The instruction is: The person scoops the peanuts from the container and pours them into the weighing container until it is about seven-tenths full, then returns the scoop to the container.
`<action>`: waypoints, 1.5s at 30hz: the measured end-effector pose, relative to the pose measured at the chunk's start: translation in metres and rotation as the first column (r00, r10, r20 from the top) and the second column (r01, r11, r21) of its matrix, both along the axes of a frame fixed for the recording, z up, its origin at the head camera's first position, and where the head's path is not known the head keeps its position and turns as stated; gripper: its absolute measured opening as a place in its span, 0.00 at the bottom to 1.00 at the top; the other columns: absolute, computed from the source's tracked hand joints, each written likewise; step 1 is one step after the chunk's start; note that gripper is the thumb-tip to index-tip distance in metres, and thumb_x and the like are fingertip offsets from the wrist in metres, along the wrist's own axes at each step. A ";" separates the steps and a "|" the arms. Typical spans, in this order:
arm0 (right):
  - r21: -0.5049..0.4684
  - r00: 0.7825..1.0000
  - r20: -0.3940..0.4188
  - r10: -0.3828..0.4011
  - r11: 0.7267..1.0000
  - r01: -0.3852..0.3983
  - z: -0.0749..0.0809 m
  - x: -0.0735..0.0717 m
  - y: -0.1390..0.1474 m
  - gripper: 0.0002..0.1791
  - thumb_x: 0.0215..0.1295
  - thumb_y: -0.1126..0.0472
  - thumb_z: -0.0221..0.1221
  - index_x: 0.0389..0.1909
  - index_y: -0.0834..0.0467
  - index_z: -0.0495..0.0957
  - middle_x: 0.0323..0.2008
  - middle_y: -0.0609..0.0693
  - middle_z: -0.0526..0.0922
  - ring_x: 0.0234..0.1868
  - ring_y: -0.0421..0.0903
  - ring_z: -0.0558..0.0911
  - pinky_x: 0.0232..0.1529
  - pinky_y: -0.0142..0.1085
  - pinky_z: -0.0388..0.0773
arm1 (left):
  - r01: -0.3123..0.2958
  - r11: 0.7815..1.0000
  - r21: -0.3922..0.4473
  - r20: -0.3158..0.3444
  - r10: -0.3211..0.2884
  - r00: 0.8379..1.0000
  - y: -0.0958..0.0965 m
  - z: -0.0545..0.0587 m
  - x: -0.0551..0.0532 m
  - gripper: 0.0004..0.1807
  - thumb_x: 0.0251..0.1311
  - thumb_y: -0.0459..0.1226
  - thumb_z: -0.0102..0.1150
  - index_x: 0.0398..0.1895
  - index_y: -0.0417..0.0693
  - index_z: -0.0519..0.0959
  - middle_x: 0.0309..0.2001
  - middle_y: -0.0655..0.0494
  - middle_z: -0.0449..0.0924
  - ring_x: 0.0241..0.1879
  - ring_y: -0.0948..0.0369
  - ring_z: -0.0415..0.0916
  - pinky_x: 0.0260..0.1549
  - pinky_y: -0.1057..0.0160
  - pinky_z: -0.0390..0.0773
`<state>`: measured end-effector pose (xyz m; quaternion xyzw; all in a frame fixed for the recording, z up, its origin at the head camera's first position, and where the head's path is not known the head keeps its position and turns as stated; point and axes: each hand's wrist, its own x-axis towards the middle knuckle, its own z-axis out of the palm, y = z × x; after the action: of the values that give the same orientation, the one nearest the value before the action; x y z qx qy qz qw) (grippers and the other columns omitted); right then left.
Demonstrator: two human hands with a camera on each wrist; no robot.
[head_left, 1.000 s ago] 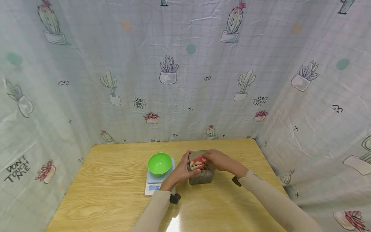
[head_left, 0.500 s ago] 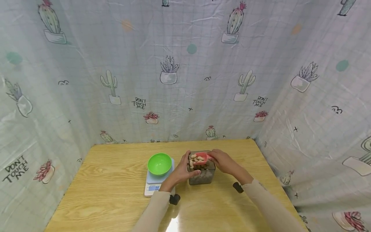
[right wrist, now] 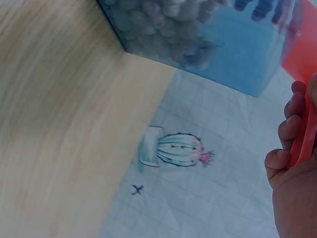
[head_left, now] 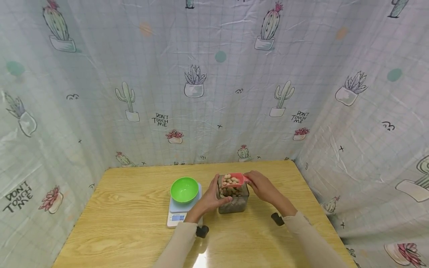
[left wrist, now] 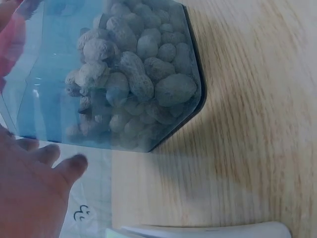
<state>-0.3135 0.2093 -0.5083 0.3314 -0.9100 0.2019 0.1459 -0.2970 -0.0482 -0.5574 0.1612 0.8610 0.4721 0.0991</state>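
A clear box (head_left: 232,207) of unshelled peanuts stands on the table. My left hand (head_left: 210,198) holds it by the left side, thumb along the front and fingers toward the back. Loose peanuts (left wrist: 132,74) show through its wall in the left wrist view. My right hand (head_left: 263,187) grips the handle of a red scoop (head_left: 240,178), fingers wrapped round it in the right wrist view. Heaped with peanuts (head_left: 230,181), the scoop is level with the box's rim, over its opening.
Left of the box, a bright green bowl (head_left: 184,190) sits on a white kitchen scale (head_left: 172,223) whose display reads zero. The wooden table (head_left: 124,212) ends at a cactus-print curtain (head_left: 214,141) behind and at the sides.
The scoop has come up out of the box with peanuts in it, and the right hand has drawn slightly to the right. The left hand has stayed on the box.
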 end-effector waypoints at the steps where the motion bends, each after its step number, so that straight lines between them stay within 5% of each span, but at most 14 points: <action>1: 0.004 1.000 -0.018 0.004 1.000 -0.004 0.002 0.000 0.000 0.12 0.72 0.61 0.54 0.51 0.59 0.78 0.38 0.50 0.81 0.40 0.47 0.78 0.43 0.44 0.76 | -0.005 1.000 0.010 0.000 0.005 1.000 0.000 0.000 0.001 0.64 0.51 0.63 0.66 0.80 0.57 0.34 0.80 0.44 0.36 0.75 0.40 0.50 0.67 0.37 0.60; 6: 0.031 0.995 -0.096 0.017 0.999 -0.014 0.011 -0.001 -0.001 0.08 0.72 0.63 0.54 0.49 0.58 0.76 0.36 0.49 0.80 0.38 0.46 0.77 0.41 0.43 0.75 | -0.021 0.999 0.029 -0.040 0.022 0.999 -0.001 0.003 0.006 0.65 0.51 0.67 0.63 0.80 0.56 0.31 0.80 0.46 0.33 0.75 0.39 0.48 0.67 0.37 0.60; 15: 0.074 0.986 -0.167 0.025 0.997 -0.013 0.032 0.001 -0.014 0.08 0.71 0.62 0.55 0.48 0.57 0.76 0.38 0.50 0.80 0.39 0.48 0.79 0.44 0.47 0.76 | -0.020 0.999 0.032 -0.131 0.024 0.991 -0.015 0.030 0.018 0.62 0.55 0.66 0.60 0.80 0.60 0.30 0.81 0.50 0.31 0.77 0.40 0.45 0.66 0.34 0.59; 20: 0.096 0.982 -0.187 0.032 0.995 -0.014 0.037 -0.002 -0.026 0.09 0.70 0.62 0.56 0.48 0.58 0.76 0.40 0.51 0.81 0.41 0.50 0.80 0.44 0.49 0.76 | -0.031 0.998 0.053 -0.153 0.039 0.988 -0.031 0.041 0.022 0.60 0.58 0.60 0.61 0.79 0.66 0.27 0.81 0.54 0.28 0.79 0.44 0.37 0.68 0.34 0.56; 29: 0.116 0.983 -0.179 0.049 0.993 -0.029 0.044 -0.009 -0.052 0.10 0.74 0.58 0.53 0.50 0.57 0.75 0.40 0.50 0.80 0.42 0.49 0.79 0.47 0.47 0.76 | -0.110 0.992 0.056 -0.227 0.120 0.967 -0.075 0.053 0.026 0.57 0.60 0.55 0.63 0.78 0.71 0.30 0.81 0.56 0.30 0.77 0.41 0.43 0.65 0.32 0.59; 36: 0.117 0.988 -0.144 0.049 0.993 -0.032 0.039 -0.014 -0.077 0.11 0.75 0.57 0.51 0.51 0.57 0.75 0.45 0.51 0.81 0.48 0.51 0.79 0.52 0.47 0.75 | -0.183 0.983 0.030 -0.296 0.184 0.937 -0.107 0.048 0.026 0.57 0.57 0.55 0.65 0.80 0.64 0.35 0.80 0.50 0.35 0.76 0.39 0.46 0.63 0.30 0.60; 45: 0.170 0.992 -0.102 0.072 0.984 -0.054 0.031 -0.015 -0.108 0.13 0.77 0.56 0.48 0.52 0.57 0.75 0.46 0.51 0.82 0.49 0.51 0.80 0.56 0.48 0.74 | -0.237 0.971 -0.036 -0.208 0.224 0.952 -0.138 0.018 0.022 0.60 0.54 0.57 0.66 0.80 0.56 0.36 0.80 0.44 0.36 0.75 0.35 0.47 0.64 0.29 0.58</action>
<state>-0.3285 0.1017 -0.4772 0.3816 -0.9035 0.1111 0.1602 -0.2749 -0.1863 -0.5390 0.1037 0.8934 0.4354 -0.0399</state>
